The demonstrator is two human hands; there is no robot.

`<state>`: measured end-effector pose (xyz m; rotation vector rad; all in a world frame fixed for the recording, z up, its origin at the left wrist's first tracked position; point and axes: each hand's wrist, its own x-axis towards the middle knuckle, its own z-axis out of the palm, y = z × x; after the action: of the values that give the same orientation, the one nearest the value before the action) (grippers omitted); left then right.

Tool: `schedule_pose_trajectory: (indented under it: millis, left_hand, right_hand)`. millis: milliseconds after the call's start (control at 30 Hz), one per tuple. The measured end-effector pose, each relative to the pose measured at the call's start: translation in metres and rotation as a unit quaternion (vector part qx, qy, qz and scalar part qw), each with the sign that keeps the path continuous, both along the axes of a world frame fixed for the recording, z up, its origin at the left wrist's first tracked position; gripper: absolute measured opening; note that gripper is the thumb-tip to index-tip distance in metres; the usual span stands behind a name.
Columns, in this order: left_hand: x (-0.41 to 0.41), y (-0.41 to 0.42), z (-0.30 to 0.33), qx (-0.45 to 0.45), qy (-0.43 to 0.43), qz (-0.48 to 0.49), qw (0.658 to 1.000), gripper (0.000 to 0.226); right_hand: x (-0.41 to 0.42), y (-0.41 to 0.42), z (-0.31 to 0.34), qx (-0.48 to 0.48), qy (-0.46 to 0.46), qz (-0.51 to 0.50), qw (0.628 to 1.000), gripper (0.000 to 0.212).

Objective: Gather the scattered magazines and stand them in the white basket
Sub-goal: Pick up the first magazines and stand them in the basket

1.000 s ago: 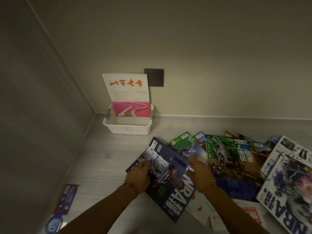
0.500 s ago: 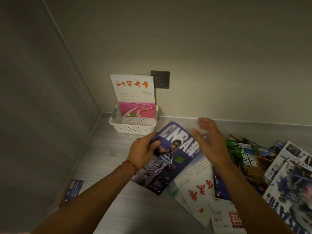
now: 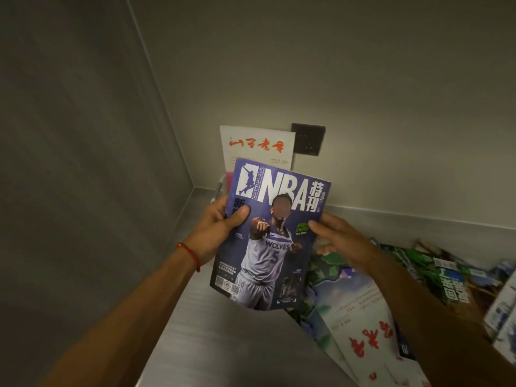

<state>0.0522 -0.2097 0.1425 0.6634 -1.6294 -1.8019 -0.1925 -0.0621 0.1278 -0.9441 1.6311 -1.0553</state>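
Both hands, left hand (image 3: pixel 220 230) and right hand (image 3: pixel 339 241), grip an upright magazine (image 3: pixel 268 236) by its side edges, long axis vertical; the basket (image 3: pixel 220 188) sits just behind it.

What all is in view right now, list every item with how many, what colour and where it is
NBA magazine: one, purple cover, held up in front of the basket
white magazine: one, white with red title, standing behind the NBA magazine against the back wall
white basket: one, only a sliver of rim shows left of the NBA magazine
scattered magazines: several, green, white and blue, overlapping on the floor at right
wall socket: one, dark, on the back wall
red wrist string: one, on the left wrist
left hand: grips the NBA magazine's left edge
right hand: holds its right edge
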Motion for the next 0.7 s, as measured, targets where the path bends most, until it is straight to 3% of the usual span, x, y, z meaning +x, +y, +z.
schedule_pose_trajectory:
  millis: [167,333,467,700]
  left_hand:
    - [0.01,-0.059,0.003,0.036,0.03,0.054,0.997,0.025]
    - [-0.003,-0.111,0.025,-0.116,0.019,0.132,0.984,0.017]
    - [-0.015,-0.151,0.036,-0.275,-0.107,0.186,0.937,0.016]
    - [-0.03,-0.183,0.002,-0.207,-0.168,0.222,0.938,0.015]
  right_hand:
    - [0.0,-0.044,0.032,-0.093,0.214,-0.055,0.971,0.006]
    - [0.004,-0.099,0.063,-0.132,0.373,-0.133,0.909,0.018]
    - [0.0,-0.131,0.068,-0.126,0.379,-0.199,0.895,0.032]
    - [-0.004,-0.169,0.036,-0.054,0.402,-0.195,0.893,0.026]
